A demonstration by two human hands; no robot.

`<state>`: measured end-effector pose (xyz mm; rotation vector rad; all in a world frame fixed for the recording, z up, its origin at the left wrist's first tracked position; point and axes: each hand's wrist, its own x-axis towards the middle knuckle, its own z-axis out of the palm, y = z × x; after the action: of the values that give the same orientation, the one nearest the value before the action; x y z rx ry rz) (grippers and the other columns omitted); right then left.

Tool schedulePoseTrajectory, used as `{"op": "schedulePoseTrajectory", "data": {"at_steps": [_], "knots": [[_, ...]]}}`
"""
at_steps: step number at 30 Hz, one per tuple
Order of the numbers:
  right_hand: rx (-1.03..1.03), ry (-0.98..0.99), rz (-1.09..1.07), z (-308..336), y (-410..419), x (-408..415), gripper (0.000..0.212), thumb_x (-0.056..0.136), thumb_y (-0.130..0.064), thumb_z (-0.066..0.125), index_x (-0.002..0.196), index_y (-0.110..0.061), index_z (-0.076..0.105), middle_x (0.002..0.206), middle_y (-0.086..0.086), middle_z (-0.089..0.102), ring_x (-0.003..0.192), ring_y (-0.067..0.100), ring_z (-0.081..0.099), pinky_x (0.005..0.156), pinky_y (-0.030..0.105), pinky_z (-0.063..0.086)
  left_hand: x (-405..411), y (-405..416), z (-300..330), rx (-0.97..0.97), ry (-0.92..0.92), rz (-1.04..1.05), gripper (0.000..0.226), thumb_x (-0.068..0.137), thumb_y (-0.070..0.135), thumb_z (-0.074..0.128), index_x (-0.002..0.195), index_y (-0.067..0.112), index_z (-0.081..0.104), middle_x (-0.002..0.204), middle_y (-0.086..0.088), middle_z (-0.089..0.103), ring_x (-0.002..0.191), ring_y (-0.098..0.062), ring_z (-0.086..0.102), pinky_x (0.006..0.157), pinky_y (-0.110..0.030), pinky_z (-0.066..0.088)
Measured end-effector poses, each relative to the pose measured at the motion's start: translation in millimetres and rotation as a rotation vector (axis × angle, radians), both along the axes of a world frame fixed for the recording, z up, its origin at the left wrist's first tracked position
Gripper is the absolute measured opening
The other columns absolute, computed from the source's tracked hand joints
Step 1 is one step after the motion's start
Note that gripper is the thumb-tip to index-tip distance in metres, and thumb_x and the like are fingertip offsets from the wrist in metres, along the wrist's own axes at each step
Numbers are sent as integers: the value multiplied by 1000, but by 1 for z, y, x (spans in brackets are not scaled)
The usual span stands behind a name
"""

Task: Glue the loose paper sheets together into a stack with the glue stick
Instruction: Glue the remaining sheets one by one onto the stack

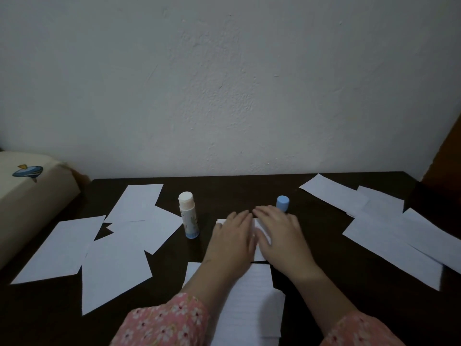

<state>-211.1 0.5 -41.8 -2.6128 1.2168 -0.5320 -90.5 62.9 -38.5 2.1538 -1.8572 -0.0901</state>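
**Hands flat on a small white paper sheet**

Left hand [233,239] and right hand [279,236] press side by side, fingers straight, on the small white paper sheet [259,232] at the centre of the dark table [324,258] — the uncapped white glue stick [188,216] stands upright just left, its blue cap [282,203] behind the right hand's fingertips.

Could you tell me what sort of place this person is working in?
Probably a room at home: a dark wooden table pushed against a plain textured wall, with a cream cushion bearing a cartoon print beside it, and loose paper sheets spread for a craft job.
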Motion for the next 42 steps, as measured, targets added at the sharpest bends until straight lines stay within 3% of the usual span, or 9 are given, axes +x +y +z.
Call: {"op": "schedulePoseTrajectory", "data": {"at_steps": [4, 8, 17, 21, 26, 32, 37, 42], "knots": [[167, 254, 94, -10, 0, 7, 50, 106, -33, 15, 154, -32, 2, 161, -17, 3, 146, 2, -4, 116, 51, -5, 9, 0, -10, 180, 41, -111, 51, 104, 37, 19, 153, 28, 9, 161, 8, 8, 147, -11, 2, 117, -39, 6], [194, 310, 64, -13, -1, 5, 51, 105, -39, 8, 154, -31, -5, 161, -15, -4, 147, 7, -12, 116, 51, -8, 10, -1, -12, 223, 31, -97, 52, 104, 41, 15, 153, 29, 2, 161, 9, -1, 147, -10, -3, 117, -38, 3], [217, 330, -124, -15, 5, 8, 53, 103, -44, 11, 153, -34, -3, 161, -10, -11, 148, 15, -14, 113, 61, -4, 8, 1, -11, 300, 57, 138, 75, 97, 59, 22, 153, 14, 0, 161, -3, -6, 148, -18, -4, 118, -40, 7], [218, 346, -194, -17, 6, 9, 55, 103, -43, 13, 153, -29, -5, 161, -7, -12, 148, 14, -13, 112, 62, -5, 10, 2, -10, 317, 65, 203, 71, 99, 55, 23, 153, 15, 0, 161, -1, -7, 148, -18, -5, 118, -44, 7], [222, 363, -203, -14, 4, 5, 59, 102, -50, 15, 153, -30, -6, 161, -7, -11, 148, 13, -11, 112, 62, -6, 16, 5, -6, 322, 76, 168, 59, 103, 40, 22, 153, 17, 1, 161, -1, -5, 148, -17, -4, 118, -43, 8], [236, 366, -160, -8, 4, -10, 66, 99, -58, 16, 154, -28, -4, 162, -7, -11, 148, 13, -12, 111, 62, -10, 16, 7, -4, 298, 82, 165, 58, 103, 38, 26, 153, 16, 7, 161, -1, 0, 148, -18, 1, 118, -43, 10], [109, 347, -25, -6, 14, -14, 63, 99, -58, 18, 153, -32, 1, 161, -10, -13, 146, 13, -19, 109, 60, -16, 3, 23, 6, 97, 63, 60, 58, 101, 31, 40, 152, 18, 17, 160, 2, 11, 146, -17, 15, 118, -39, 15], [189, 394, -45, -8, 18, -17, 55, 103, -45, 14, 153, -33, -7, 160, -10, -14, 147, 10, -14, 111, 62, -10, 19, 27, 4, 263, 138, 45, 51, 103, 33, 37, 151, 22, 24, 160, 5, 13, 146, -15, 13, 119, -39, 16]]}}
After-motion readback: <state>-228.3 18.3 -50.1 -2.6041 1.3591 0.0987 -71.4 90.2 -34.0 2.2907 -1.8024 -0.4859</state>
